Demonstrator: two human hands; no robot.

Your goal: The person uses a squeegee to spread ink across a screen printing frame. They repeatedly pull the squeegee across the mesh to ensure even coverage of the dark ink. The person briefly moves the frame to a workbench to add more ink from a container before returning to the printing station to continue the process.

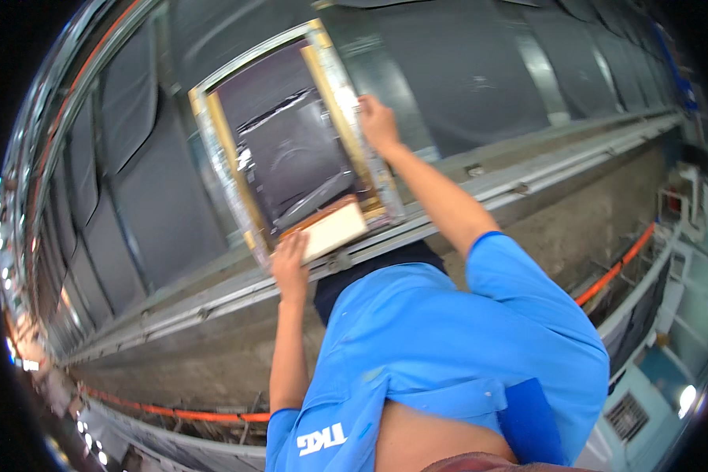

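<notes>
A rectangular screen printing frame [334, 79], silvery with yellowish tape along its inner edges, lies tilted over a dark fabric panel. Dark ink smears surround a smoother rectangle on its mesh [291, 145]. Inside the near end rests a squeegee [334, 232] with a pale wooden side and a reddish-brown edge. My left hand [289, 263] is closed over the frame's near left corner, its fingertips beside the squeegee's left end; the thumb is hidden. Farther up, my right hand [379, 126] grips the outer right side of the frame, fingers curled round it.
Several dark fabric panels [480, 79] stretch along a long table to both sides. A metal rail [519, 185] runs along its near edge, against my body. Behind me, orange piping [621, 259] and pale machinery [645, 393] line another long structure.
</notes>
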